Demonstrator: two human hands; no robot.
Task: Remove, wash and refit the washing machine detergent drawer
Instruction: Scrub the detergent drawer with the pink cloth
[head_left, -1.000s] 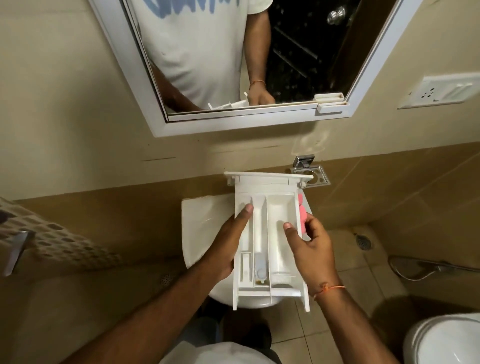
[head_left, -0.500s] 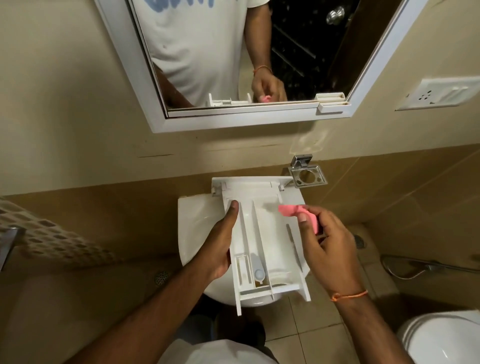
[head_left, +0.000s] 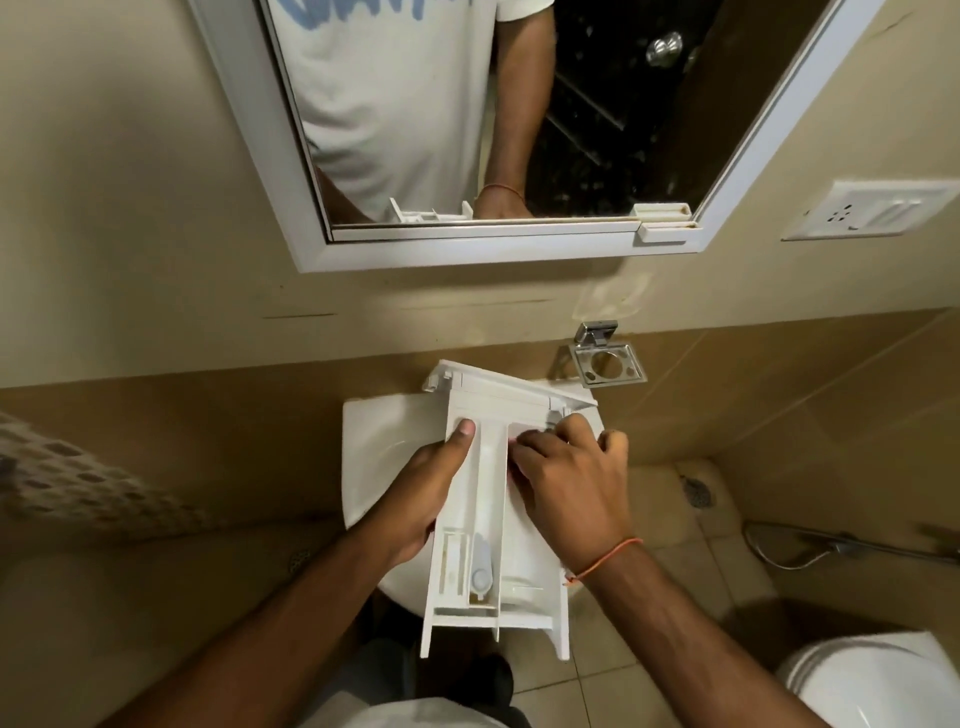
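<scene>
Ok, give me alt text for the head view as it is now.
A person holds a white detergent drawer over a basin: the left hand grips its left side, and the right hand is curled inside its right compartment. A mirror hangs on the wall above.

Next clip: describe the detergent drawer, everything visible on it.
The detergent drawer is white, plastic-looking, with long lengthwise compartments and a pale grey cap near its near end. It is held open side up over the white basin, front panel toward the wall, skewed slightly. The left hand grips its left wall, thumb inside. The right hand reaches into the right compartment, fingers curled; what it holds is hidden.
</scene>
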